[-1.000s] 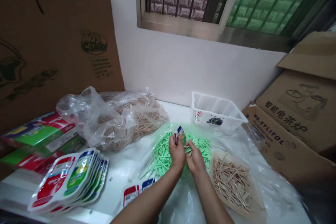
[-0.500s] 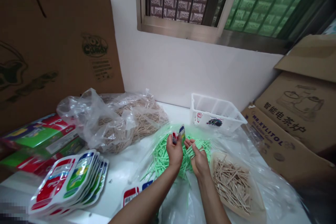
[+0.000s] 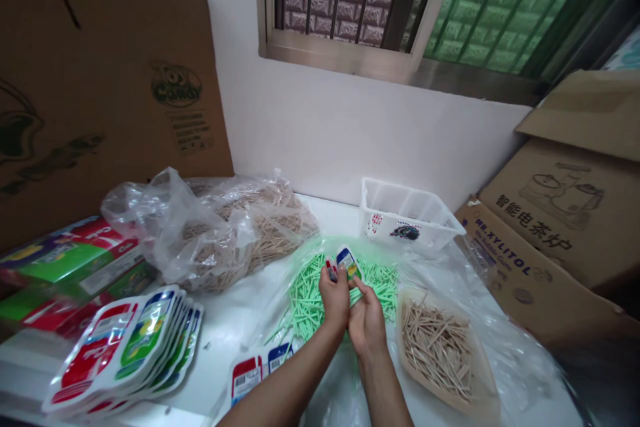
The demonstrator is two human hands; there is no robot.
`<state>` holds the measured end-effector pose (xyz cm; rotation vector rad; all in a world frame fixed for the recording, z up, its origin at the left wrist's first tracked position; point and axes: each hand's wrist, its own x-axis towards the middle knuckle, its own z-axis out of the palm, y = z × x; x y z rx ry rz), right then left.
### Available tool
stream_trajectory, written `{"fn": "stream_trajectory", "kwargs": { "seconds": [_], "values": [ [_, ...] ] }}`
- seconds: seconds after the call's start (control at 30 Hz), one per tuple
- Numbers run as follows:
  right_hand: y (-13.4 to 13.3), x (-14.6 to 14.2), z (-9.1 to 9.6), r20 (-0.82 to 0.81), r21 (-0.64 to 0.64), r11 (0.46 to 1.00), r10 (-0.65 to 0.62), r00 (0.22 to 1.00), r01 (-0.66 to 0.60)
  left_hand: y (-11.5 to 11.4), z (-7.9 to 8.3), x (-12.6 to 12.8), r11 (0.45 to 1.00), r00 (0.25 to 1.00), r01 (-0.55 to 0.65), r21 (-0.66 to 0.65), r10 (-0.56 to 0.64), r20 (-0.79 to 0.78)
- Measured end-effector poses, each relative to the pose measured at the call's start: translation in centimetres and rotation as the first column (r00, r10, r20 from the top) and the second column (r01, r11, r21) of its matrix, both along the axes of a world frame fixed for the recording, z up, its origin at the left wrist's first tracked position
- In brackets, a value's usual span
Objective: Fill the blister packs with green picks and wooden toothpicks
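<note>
My left hand (image 3: 335,297) is closed on a small printed packet (image 3: 349,263) with red, blue and green parts, which stands up above the thumb. Right beside it, my right hand (image 3: 367,320) has its fingers curled around a few pale green sticks, whose ends reach towards the packet. Both hands are over a heap of green sticks (image 3: 307,297) lying on clear plastic. Another packet with red and blue labels (image 3: 247,375) lies flat near my left forearm, partly covered by it. How many sticks are in the fingers is hidden.
At left is a stack of printed packets (image 3: 120,347) beside colourful boxes (image 3: 75,267). Behind lies a plastic bag of brown sticks (image 3: 255,227). A tub of brown sticks (image 3: 440,347) is at right, a white basket (image 3: 407,213) at the back. Cartons (image 3: 540,213) line the right side.
My right hand has moved left with the green sticks, up against my left hand. The packet has turned so its printed face shows more. The view has shifted slightly.
</note>
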<state>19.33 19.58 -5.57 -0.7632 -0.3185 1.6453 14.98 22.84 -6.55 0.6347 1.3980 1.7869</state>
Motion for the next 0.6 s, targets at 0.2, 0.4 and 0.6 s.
{"fn": "stream_trajectory", "kwargs": {
  "seconds": [0.2,0.4,0.6],
  "values": [
    [-1.1,-0.6,-1.0,0.274,0.123,0.992,-0.03,0.961,-0.004,-0.3,0.3,0.0,0.998,0.998,0.059,-0.016,-0.059,0.007],
    [-1.0,3.1,-0.2,0.826,0.167,0.94,0.032,0.562,-0.299,-1.1,1.4,-2.4,0.969,0.967,0.247,-0.009,-0.247,-0.06],
    [-0.4,6.9,1.3,0.986,0.162,0.838,-0.121,0.113,-0.521,-2.2,1.9,-5.5,0.917,0.907,0.397,-0.03,-0.397,-0.142]
  ]
}}
